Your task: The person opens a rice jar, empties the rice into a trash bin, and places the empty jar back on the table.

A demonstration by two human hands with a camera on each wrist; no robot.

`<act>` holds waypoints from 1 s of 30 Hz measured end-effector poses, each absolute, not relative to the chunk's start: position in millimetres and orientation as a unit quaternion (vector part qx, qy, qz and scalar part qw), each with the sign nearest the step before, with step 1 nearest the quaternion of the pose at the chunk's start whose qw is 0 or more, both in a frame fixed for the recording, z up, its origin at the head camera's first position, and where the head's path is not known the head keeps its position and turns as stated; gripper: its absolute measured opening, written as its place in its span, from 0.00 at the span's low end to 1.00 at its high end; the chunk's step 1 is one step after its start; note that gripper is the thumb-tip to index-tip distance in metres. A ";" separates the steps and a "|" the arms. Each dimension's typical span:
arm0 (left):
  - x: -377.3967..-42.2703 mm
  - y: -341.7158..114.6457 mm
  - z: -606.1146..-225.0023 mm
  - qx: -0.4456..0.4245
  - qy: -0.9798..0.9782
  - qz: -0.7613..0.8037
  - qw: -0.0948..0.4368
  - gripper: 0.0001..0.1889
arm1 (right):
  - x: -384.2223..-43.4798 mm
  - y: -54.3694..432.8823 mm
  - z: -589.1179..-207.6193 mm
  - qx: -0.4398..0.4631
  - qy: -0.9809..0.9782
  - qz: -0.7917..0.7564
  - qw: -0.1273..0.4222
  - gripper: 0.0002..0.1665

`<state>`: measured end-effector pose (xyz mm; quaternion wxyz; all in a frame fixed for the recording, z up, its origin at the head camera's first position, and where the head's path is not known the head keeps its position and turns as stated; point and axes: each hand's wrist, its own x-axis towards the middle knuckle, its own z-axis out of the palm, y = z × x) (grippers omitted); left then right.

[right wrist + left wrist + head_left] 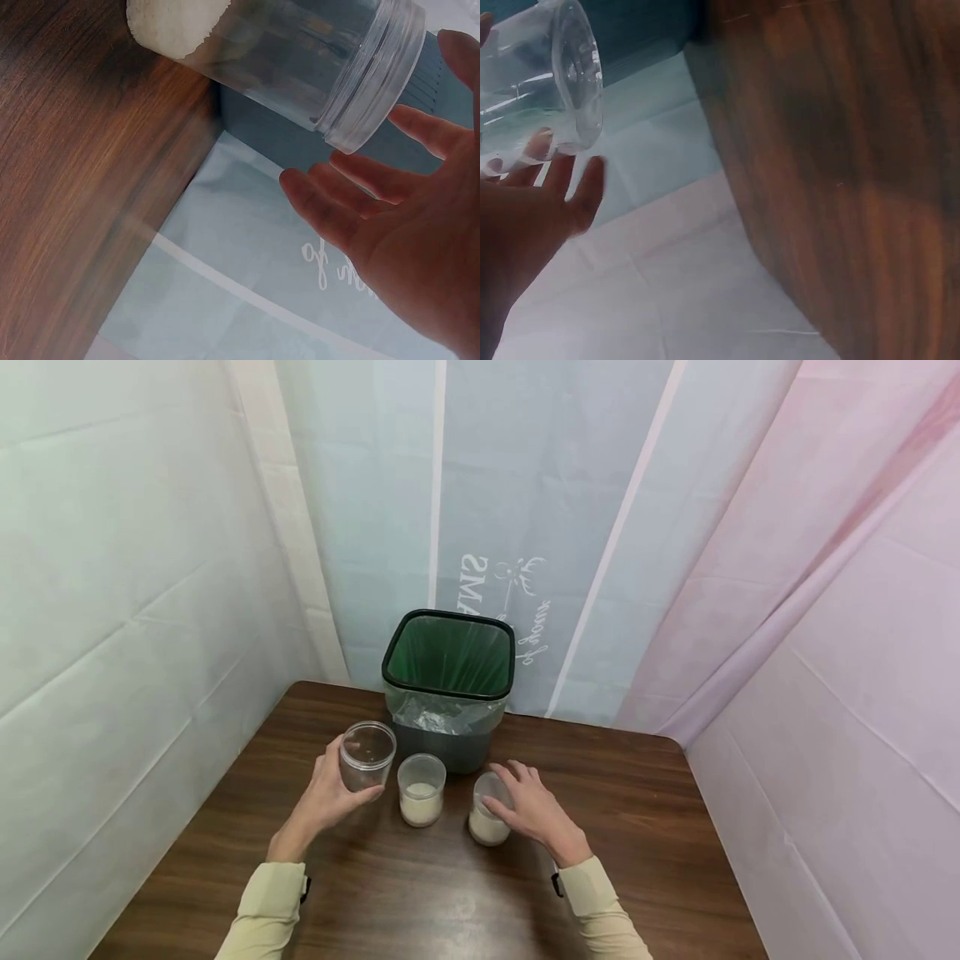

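Observation:
My left hand [327,793] grips a clear plastic jar [368,752], raised off the table and with nothing seen inside. In the left wrist view that jar [536,82] lies sideways in the frame, the fingers around its wall. Beside it on the table stands a second clear jar [421,802], partly filled with something pale, perhaps grain. A third, similarly part-filled jar [487,827] stands further right. My right hand [534,806] is at its upper part, thumb and fingers spread; the right wrist view shows the fingers [322,210] extended near the rim, whether touching is unclear.
Behind the jars stands a dark bin [450,745] with a black rim and a plastic liner. Everything sits on a brown wooden table [615,843]. Hanging cloth encloses the back and both sides.

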<state>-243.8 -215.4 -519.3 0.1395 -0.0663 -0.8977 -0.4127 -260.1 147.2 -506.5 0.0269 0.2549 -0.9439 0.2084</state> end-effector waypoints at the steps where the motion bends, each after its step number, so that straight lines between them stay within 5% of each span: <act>1: -243.1 -215.8 -521.1 -0.058 -0.901 -0.408 0.134 0.56 | -259.9 146.3 -506.3 0.256 -0.943 0.209 0.026 0.36; 30: -244.5 -228.9 -568.6 -0.006 -0.924 -0.381 0.039 0.56 | -262.9 123.7 -517.6 0.259 -0.959 0.109 0.032 0.40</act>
